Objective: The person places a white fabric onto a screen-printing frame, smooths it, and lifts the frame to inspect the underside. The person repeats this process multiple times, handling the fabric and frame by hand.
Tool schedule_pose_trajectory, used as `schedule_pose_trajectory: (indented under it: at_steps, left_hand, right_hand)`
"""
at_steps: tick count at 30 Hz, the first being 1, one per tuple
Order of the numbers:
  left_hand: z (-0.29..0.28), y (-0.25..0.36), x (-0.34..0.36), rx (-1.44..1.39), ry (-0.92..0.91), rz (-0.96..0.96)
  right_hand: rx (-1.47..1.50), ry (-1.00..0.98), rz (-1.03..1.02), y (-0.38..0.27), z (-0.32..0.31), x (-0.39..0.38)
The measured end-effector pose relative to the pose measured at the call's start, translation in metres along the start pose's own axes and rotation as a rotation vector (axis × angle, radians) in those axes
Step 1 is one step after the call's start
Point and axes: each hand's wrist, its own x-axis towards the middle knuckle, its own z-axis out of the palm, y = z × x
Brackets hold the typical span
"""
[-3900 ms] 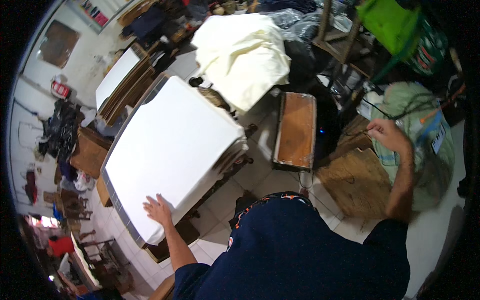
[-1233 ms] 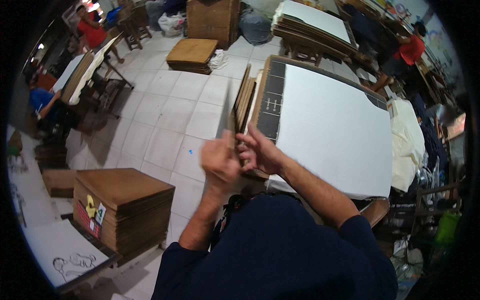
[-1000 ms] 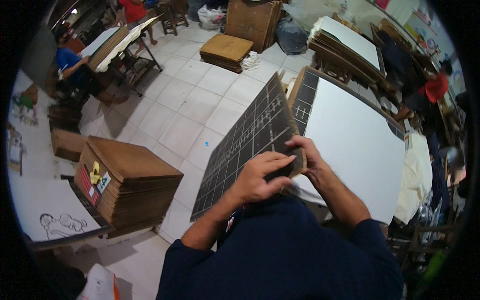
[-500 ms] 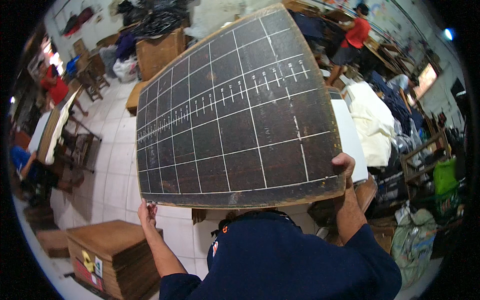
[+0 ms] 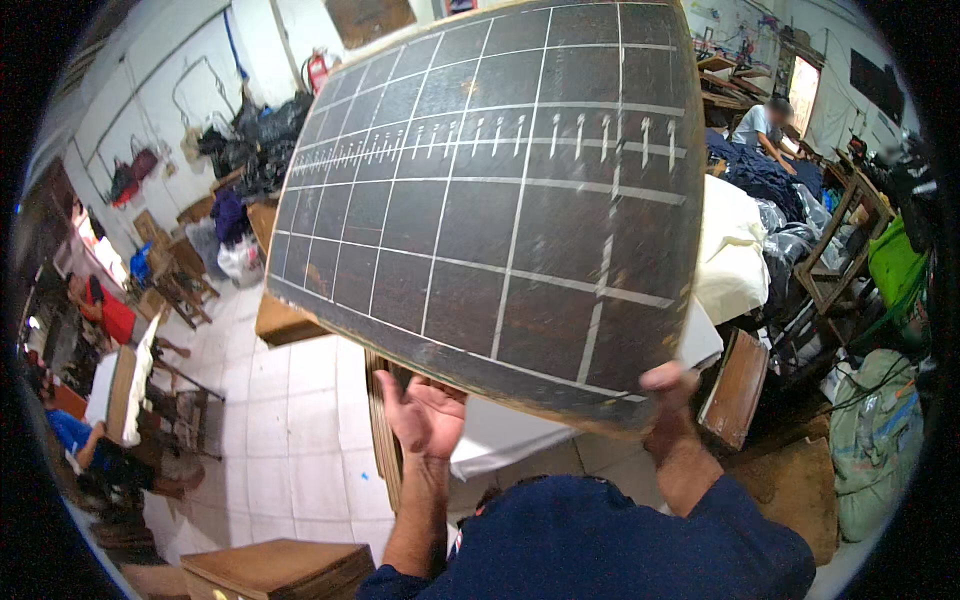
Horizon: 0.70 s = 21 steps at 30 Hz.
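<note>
A large dark board with a white grid and scale fills the upper middle, tilted, its lower edge toward me. My right hand, slightly blurred, grips its lower right corner, thumb on the front. My left hand is palm up at the lower edge, thumb spread away from the board and fingers curled at the edge, partly hidden behind it, supporting it. Beneath the board are a white sheet and a stack of brown boards seen edge-on. Pale cream cloth shows past the board’s right side.
At left a person in red and one in blue are by a work table. Another person bends over dark cloth at upper right. A brown board stack stands low left, a wooden frame and sack at right.
Since half a second ago the board has risen and tilted. My left hand has moved rightward along its lower edge. The view has swung, showing more wall behind.
</note>
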Motion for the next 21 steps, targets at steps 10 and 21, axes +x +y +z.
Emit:
schedule_pose_trajectory:
  at_steps: [10, 21]
  left_hand:
    - [-0.054, 0.035, 0.004, 0.499, 0.528, 0.251]
    - [0.101, -0.002, -0.018, 1.118, 0.402, 0.813]
  right_hand:
    - [0.165, 0.027, 0.059, -0.106, -0.214, 0.029]
    - [-0.539, 0.037, 0.09, -0.174, -0.25, 0.053]
